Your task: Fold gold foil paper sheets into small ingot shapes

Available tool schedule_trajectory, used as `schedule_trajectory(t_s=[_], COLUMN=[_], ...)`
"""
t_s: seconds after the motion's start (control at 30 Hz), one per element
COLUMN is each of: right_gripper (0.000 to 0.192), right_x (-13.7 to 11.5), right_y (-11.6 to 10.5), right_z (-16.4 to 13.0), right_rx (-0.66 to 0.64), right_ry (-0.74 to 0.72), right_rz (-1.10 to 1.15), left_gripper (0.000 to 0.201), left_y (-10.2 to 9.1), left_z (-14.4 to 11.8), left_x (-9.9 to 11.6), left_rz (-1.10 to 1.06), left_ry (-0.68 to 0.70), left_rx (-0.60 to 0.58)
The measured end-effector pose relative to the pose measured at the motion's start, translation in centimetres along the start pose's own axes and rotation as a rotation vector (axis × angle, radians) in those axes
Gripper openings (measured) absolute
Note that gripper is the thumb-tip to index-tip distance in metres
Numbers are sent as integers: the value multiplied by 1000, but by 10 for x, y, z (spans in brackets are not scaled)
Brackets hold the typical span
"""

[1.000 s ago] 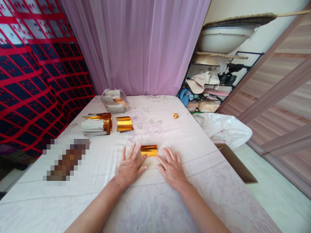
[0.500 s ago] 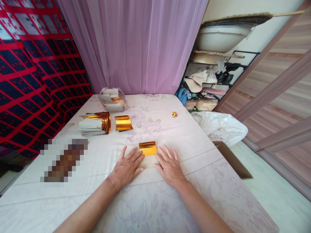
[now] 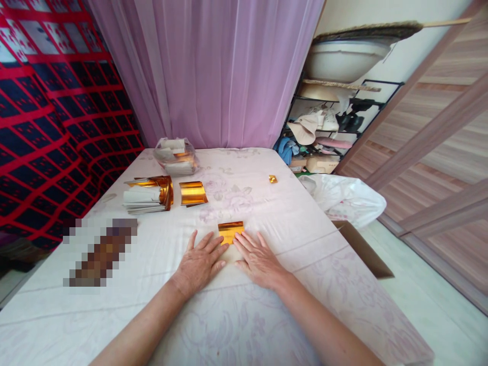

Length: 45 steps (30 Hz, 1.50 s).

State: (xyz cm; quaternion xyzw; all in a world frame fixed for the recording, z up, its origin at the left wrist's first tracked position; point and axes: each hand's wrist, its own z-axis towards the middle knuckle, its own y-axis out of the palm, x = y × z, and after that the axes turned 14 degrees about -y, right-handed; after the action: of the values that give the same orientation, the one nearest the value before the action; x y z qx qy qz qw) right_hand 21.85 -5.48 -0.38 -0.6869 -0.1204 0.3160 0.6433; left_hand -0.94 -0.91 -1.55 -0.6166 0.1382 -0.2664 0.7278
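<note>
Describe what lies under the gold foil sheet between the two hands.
The gold foil sheet rests on the floral bedsheet. The left hand and right hand fingertips cover its near edge, hiding what lies beneath there.

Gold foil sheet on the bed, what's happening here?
A person is pressing a small gold foil sheet flat on the white floral bedsheet. The left hand and right hand lie palm-down side by side, fingertips on the sheet's near edge. Farther back on the left sit a stack of gold and white papers, one loose gold sheet and a clear plastic bag of more. A tiny folded gold piece lies apart on the right.
</note>
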Motion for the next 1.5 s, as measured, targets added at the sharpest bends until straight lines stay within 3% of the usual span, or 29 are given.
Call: schedule_trajectory(t_s=[0.17,0.33,0.43,0.83,1.23,1.5], right_gripper=[51,22,15,14,16,16], right_x=[7,9,14,27,33,30], right_y=[-8,-24,-28,-9,-7,-7], right_z=[-13,-2,7,8,8,6], right_rx=[21,152,204,348,350,392], right_ry=[48,70,43,58,32,31], right_rz=[-34,-119,-149,-68,-74,-36], left_gripper=[37,23,15,8,20,31], left_y=[-11,-26,-31,-31,-25,-22], left_z=[5,18,27,37,30,29], left_x=[4,20,28,22,19,21], left_rz=[-28,-87,-108,-235,-91,-100], left_ry=[-40,-103,-171,-312,-166,-168], left_rx=[-36,-19,-30,-100,25,63])
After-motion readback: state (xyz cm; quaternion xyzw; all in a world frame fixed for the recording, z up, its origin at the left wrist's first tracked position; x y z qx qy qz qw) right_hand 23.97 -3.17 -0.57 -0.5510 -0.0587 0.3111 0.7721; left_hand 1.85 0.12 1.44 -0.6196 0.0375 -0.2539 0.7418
